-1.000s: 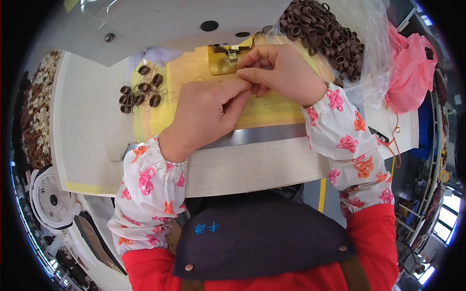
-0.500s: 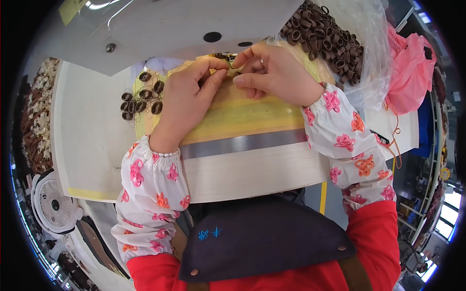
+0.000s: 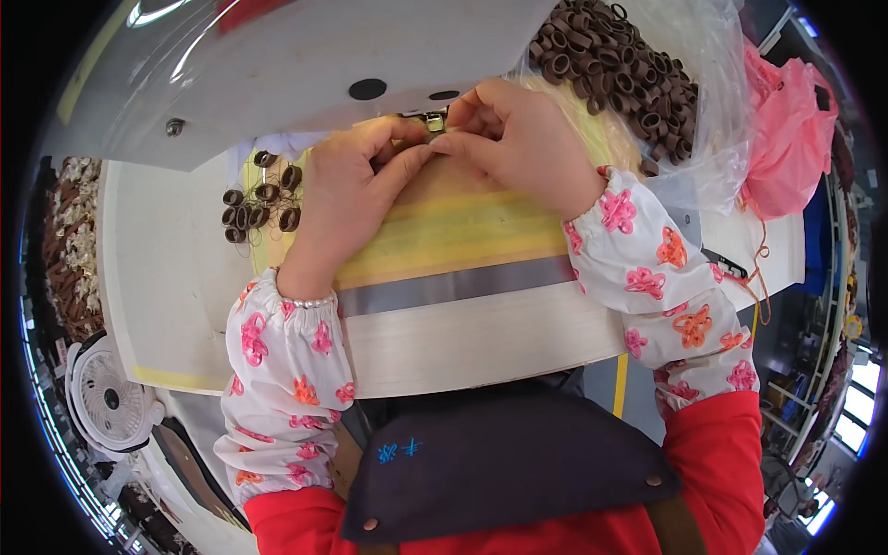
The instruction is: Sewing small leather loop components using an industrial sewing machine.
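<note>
At the presser foot (image 3: 435, 121) of a grey sewing machine (image 3: 277, 69), my two hands meet with their fingertips pinched together. My left hand (image 3: 356, 180) has thumb and forefinger closed beside the foot. My right hand (image 3: 523, 143) comes in from the other side, thumb and fingers bent together close to the left fingertips. What they hold is covered by the fingers. Left of my left hand lie several small brown loops (image 3: 267, 192) with loose threads. A big pile of similar brown loops (image 3: 615, 79) sits beyond my right hand.
Yellow tape (image 3: 435, 231) covers the machine bed, with a grey metal strip (image 3: 462, 283) along its front. Clear plastic (image 3: 717, 102) and a pink bag (image 3: 786, 129) lie at the right. A black-handled tool (image 3: 724, 264) rests near my right sleeve. A white fan (image 3: 111, 396) stands at left.
My right hand has shifted in, its thumb now meeting my left fingertips, where a gap was before. The whole view has tilted slightly.
</note>
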Available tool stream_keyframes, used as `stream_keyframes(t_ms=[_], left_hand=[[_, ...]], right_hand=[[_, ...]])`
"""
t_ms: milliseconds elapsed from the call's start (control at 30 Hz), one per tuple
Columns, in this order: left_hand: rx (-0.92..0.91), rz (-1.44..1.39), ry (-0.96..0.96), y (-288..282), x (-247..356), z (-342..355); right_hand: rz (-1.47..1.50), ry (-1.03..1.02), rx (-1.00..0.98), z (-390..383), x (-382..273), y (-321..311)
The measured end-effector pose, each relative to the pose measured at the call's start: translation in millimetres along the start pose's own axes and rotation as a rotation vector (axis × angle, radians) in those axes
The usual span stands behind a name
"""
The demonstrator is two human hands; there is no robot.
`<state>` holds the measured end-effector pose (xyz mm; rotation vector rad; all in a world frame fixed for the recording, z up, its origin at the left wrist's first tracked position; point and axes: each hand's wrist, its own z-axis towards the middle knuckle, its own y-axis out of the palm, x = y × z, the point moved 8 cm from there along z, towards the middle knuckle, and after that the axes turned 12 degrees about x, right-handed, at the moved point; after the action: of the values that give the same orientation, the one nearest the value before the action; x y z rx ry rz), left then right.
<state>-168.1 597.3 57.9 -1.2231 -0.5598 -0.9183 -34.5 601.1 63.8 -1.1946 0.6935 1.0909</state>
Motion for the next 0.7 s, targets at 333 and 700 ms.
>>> stream_keyframes(t_ms=[333,700], left_hand=[[0.04,0.037,-0.296,4,-19,6],[0.041,0.09,-0.355,2,-22,6]], right_hand=[[-0.253,-0.315,0.202,-1,-14,-6],[-0.336,-0.363,0.206,-1,-19,-4]])
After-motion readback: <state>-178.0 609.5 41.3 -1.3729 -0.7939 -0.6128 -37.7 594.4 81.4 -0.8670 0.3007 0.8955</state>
